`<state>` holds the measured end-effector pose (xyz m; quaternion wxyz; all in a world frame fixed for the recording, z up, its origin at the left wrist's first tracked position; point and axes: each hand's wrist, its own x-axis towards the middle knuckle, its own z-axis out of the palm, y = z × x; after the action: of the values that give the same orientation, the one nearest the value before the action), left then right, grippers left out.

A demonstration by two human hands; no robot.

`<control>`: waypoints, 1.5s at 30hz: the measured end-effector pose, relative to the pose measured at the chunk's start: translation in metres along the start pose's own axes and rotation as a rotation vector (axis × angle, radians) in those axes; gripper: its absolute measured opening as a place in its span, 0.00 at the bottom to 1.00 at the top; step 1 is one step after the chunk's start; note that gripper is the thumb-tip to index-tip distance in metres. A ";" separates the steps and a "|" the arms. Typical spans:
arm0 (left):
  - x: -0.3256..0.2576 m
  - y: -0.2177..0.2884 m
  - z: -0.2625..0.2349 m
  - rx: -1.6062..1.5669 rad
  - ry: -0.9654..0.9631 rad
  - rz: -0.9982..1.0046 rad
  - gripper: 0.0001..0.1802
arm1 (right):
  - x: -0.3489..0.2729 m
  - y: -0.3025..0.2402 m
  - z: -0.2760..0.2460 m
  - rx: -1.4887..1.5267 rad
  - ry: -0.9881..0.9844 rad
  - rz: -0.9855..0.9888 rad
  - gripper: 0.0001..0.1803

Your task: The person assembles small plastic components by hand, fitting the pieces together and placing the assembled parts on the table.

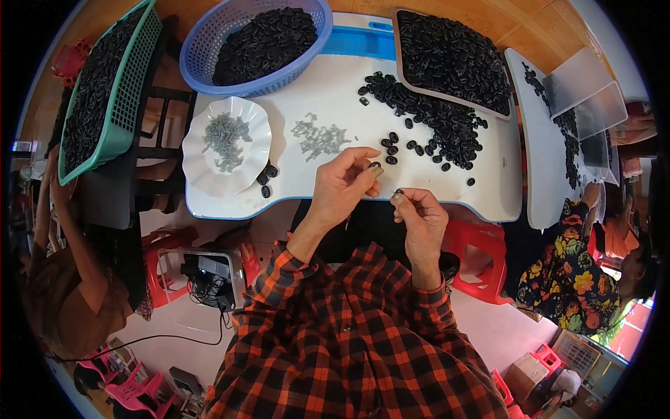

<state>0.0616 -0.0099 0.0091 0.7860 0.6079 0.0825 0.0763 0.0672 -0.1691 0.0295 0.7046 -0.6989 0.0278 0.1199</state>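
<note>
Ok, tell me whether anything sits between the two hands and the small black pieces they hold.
Nothing visible does. The left hand pinches one small black piece at its fingertips, the right hand another. Only open air lies between the hands, above the white table edge.

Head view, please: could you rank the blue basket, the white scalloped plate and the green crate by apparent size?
1. green crate
2. blue basket
3. white scalloped plate
The crate and basket look close in size; fisheye bending near the rim makes their order unsure.

I see one view only, from my head camera: it looks steeply down and forward over my shirt [356, 335] onto the table [314, 91], close in, its fisheye rim bending the table's edges.
</note>
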 end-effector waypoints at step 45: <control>-0.043 -0.006 -0.002 -0.218 -0.098 -0.032 0.18 | -0.012 -0.005 0.011 0.221 -0.081 0.034 0.07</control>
<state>0.0196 -0.0195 0.0041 0.8518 0.5202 0.0450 0.0426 0.0556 -0.1598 0.0375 0.7758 -0.6109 0.0244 0.1562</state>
